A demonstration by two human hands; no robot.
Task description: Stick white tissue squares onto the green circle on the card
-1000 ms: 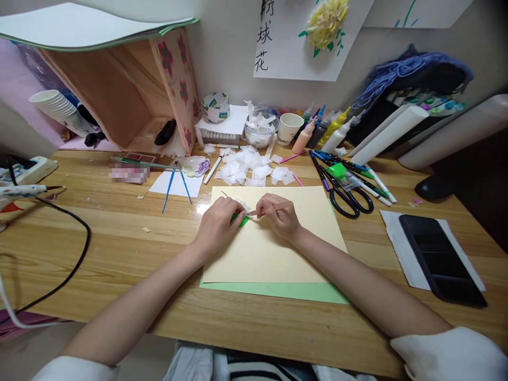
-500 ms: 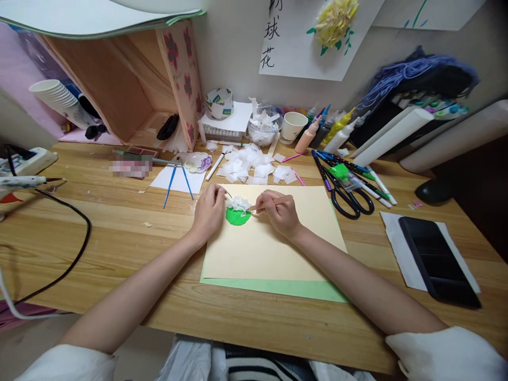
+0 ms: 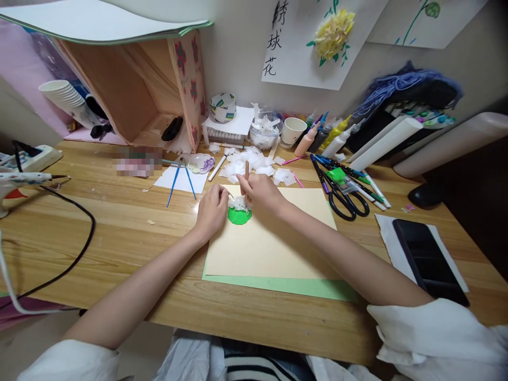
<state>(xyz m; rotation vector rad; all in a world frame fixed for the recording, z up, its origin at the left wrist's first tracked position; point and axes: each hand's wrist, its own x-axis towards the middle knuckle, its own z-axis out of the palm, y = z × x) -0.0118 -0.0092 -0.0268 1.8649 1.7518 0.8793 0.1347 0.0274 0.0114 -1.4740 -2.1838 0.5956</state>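
Observation:
My right hand (image 3: 262, 193) is closed round a brown wooden stick (image 3: 246, 170), held upright with its lower end on the white paper tuft (image 3: 237, 203). That tuft of crumpled tissue pieces covers the far part of a bright green round base (image 3: 239, 216). Base and tuft lie on a cream sheet (image 3: 273, 243), which rests on a light green sheet (image 3: 278, 288). On the tuft's left side, my left hand (image 3: 212, 210) is pinched, with a thin dark tip showing by its fingers; what it belongs to is too small to tell.
Loose white tissue squares (image 3: 246, 161) are heaped beyond the sheets. Black scissors (image 3: 348, 203) and pens lie to the right, near a black phone (image 3: 428, 259). Paint bottles (image 3: 306, 138) and a paper cup (image 3: 293, 131) stand behind. On the left are a glue gun (image 3: 24, 180) and a cable.
My right hand has moved left and away from me, over the tuft, and the wooden stick has swung from slanted to upright. My left hand stays beside the tuft. The view has shifted slightly.

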